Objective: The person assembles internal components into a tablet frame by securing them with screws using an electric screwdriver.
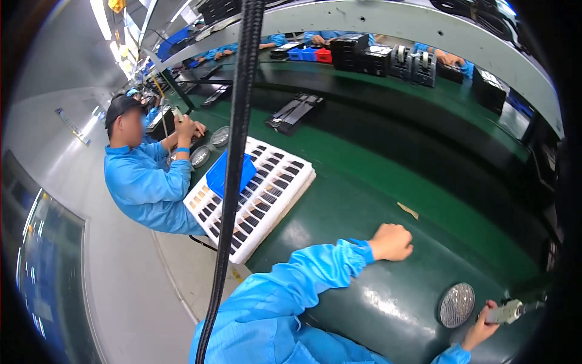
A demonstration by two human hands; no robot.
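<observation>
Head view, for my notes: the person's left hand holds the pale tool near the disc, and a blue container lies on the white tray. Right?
Wrong hand: the head view shows the right hand holding the pale tool near the disc; a blue container lies on the white tray.

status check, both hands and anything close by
Left hand curled, on green bench. Right hand gripping pale tool. Round, textured disc just left of tool.

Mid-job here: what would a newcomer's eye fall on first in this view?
Probably the black braided cable running top to bottom left of centre, then the white tray of dark pieces behind it, with a blue bin on top. At lower right, the right hand holds a pale tool beside a round, glinting disc.
</observation>
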